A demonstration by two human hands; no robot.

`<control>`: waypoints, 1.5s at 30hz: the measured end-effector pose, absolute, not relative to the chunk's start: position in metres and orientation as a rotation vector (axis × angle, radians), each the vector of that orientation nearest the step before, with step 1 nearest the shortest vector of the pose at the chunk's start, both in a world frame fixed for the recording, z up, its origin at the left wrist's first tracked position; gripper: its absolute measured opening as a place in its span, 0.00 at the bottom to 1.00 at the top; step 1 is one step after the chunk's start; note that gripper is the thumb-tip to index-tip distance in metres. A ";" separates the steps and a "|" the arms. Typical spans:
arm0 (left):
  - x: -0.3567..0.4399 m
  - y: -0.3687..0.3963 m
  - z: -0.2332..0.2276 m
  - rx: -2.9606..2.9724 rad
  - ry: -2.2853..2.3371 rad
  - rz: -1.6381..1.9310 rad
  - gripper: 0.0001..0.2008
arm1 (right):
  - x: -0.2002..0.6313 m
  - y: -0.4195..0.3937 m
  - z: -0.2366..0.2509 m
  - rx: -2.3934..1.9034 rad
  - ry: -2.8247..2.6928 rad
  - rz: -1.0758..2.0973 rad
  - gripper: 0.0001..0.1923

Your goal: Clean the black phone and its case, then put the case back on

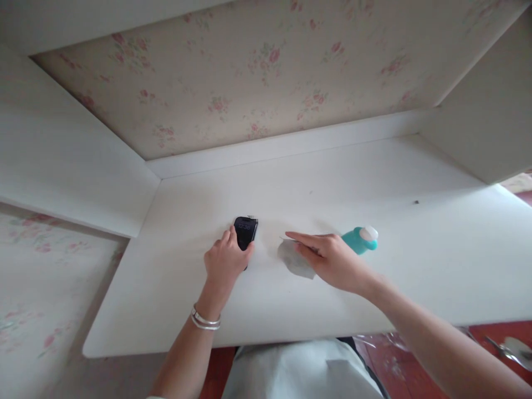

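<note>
A black smartphone (245, 231) lies on the white desk (187, 221), its dark screen up with faint clock digits showing. My left hand (226, 255) grips it by its sides, fingers on the left edge and thumb on the right. To the right, my right hand (332, 260) pinches a thin grey cloth (297, 260) that hangs below the fingers, close to the desk. Just behind that hand is a turquoise bottle (355, 240) with a white cap, partly hidden by it.
White side panels (75, 133) flank the desk, and a low ledge (291, 136) runs along its back below floral wallpaper (270, 72). A small dark bit (416, 202) lies at the right. Below the front edge, a metal utensil (509, 352) shows on a red surface.
</note>
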State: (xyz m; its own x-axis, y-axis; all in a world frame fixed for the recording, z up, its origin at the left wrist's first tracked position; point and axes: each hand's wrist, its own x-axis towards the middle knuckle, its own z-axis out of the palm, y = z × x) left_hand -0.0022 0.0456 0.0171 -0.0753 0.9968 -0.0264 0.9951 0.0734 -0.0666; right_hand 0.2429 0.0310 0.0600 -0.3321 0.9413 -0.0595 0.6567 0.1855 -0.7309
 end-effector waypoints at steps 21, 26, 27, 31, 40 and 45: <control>-0.012 0.007 -0.002 -2.175 -2.250 -0.047 0.43 | 0.241 0.079 0.042 -1.661 -1.890 1.557 0.18; -0.011 0.006 0.000 -2.141 -2.275 -0.100 0.38 | 0.239 0.073 0.021 -1.868 -1.860 1.140 0.25; -0.010 0.007 0.000 -2.138 -2.286 -0.105 0.38 | 0.237 0.072 0.020 -1.853 -1.826 1.098 0.26; -0.007 0.009 0.003 -2.155 -2.351 -0.186 0.39 | 0.216 0.065 0.018 -1.717 -1.627 1.229 0.23; -0.001 -0.006 0.019 -2.324 -2.604 -0.471 0.41 | 0.157 0.044 -0.006 -1.373 -0.824 1.851 0.26; 0.012 -0.032 0.019 -2.382 -2.541 -0.848 0.41 | 0.157 0.038 -0.008 -1.296 -0.659 1.802 0.18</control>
